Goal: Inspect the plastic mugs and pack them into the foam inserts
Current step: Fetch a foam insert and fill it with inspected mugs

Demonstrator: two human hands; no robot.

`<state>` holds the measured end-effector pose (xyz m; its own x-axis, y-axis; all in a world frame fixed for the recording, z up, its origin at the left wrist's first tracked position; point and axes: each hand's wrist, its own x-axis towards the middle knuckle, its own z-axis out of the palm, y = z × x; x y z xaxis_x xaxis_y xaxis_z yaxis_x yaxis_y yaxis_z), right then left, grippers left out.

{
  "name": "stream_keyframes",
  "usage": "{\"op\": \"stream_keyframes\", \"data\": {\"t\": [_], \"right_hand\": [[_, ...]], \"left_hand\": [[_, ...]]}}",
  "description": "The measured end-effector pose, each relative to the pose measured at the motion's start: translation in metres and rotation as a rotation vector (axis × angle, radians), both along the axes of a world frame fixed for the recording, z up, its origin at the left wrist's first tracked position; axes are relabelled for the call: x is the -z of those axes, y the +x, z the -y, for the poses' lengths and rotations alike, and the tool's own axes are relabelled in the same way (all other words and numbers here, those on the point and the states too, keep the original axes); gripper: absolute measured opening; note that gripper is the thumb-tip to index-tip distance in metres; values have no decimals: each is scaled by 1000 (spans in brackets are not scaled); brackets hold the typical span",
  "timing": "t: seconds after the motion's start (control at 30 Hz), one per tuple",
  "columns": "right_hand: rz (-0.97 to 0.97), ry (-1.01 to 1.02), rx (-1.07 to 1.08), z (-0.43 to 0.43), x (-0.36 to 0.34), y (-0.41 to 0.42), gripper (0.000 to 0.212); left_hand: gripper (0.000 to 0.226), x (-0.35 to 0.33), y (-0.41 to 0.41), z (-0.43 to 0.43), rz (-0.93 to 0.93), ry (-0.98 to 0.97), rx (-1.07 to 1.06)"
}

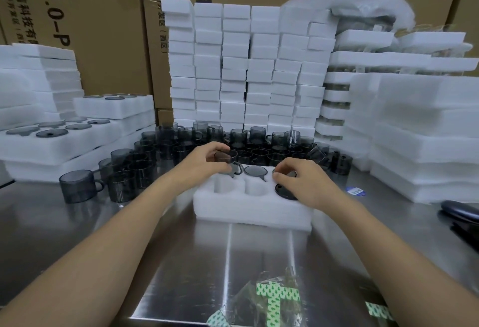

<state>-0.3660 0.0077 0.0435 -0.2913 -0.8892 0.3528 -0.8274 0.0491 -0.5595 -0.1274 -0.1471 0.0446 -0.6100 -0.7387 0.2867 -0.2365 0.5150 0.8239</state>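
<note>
A white foam insert (248, 210) with six round pockets lies on the steel table in front of me. My left hand (204, 164) grips a smoky grey plastic mug (229, 162) over the insert's far left pocket, handle pointing right. My right hand (300, 184) presses its fingers on a mug (286, 192) sunk into the near right pocket. Another mug (255, 171) sits in the far middle pocket. The two near pockets on the left and middle are bare foam. A crowd of loose grey mugs (181, 145) stands behind the insert.
Filled foam inserts (64, 142) are stacked at the left, with foam blocks (246, 67) piled behind and foam stacks (414, 132) at the right. Cardboard boxes (90, 15) form the back wall. A dark object (461, 215) lies at the right edge. A printed plastic bag (272, 298) lies near me.
</note>
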Motion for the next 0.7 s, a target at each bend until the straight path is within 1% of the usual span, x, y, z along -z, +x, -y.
{"op": "stream_keyframes", "data": {"t": [0.13,0.3,0.53,0.7], "right_hand": [[-8,-4,-12,2,1,-2,12],[-5,-11,-19,3,2,-4,11],[-7,-8,-35,4,4,-5,11],[-1,-12,-32,4,5,-6,9]], "left_hand": [[55,1,-4,0,-18,-89,-78],[47,1,0,6,7,-146,-94],[52,1,0,3,36,-201,-90],[52,2,0,1,18,-229,-89]]}}
